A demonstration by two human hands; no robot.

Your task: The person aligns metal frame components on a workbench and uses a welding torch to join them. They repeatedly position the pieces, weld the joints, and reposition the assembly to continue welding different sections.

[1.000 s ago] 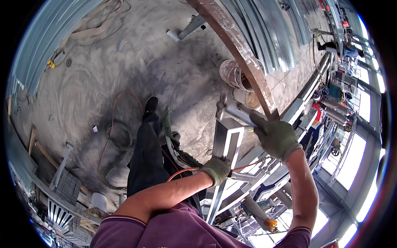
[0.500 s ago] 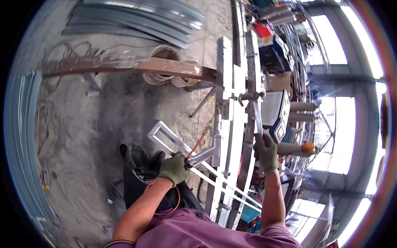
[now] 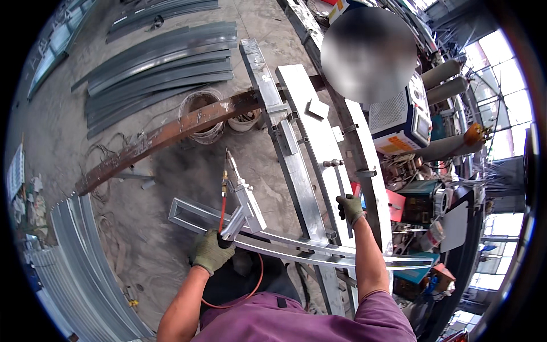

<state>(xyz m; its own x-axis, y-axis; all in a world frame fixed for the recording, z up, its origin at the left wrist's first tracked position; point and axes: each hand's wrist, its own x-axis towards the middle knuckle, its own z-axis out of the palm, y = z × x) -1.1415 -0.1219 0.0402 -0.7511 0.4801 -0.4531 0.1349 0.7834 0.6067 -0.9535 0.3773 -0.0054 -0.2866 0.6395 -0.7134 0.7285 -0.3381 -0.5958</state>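
My left hand (image 3: pixel 213 251), in a green work glove, is closed around the handle of a silver welding gun (image 3: pixel 248 206). The gun's thin nozzle points away from me, and a red hose (image 3: pixel 222 212) runs along it. My right hand (image 3: pixel 351 208), gloved too, grips the handle of a hammer (image 3: pixel 334 163); its head lies over the pale steel beam (image 3: pixel 302 97). A long, narrow rectangular metal frame (image 3: pixel 181 213) lies across the beams just beyond my left hand. A small square metal piece (image 3: pixel 318 109) sits on the pale beam, farther off than the hammer.
A rusty beam (image 3: pixel 154 139) crosses at the far left, with a bucket (image 3: pixel 200 105) beside it. Grey metal sheets (image 3: pixel 165 65) lie on the floor. To the right stand a white-and-blue machine (image 3: pixel 393 119) and gas cylinders (image 3: pixel 450 139). A round blur hides part of the far right.
The view has shifted. The welding gun has swung from pointing right toward the beams to pointing away from me. My right hand still holds the hammer, now lower over the pale beam.
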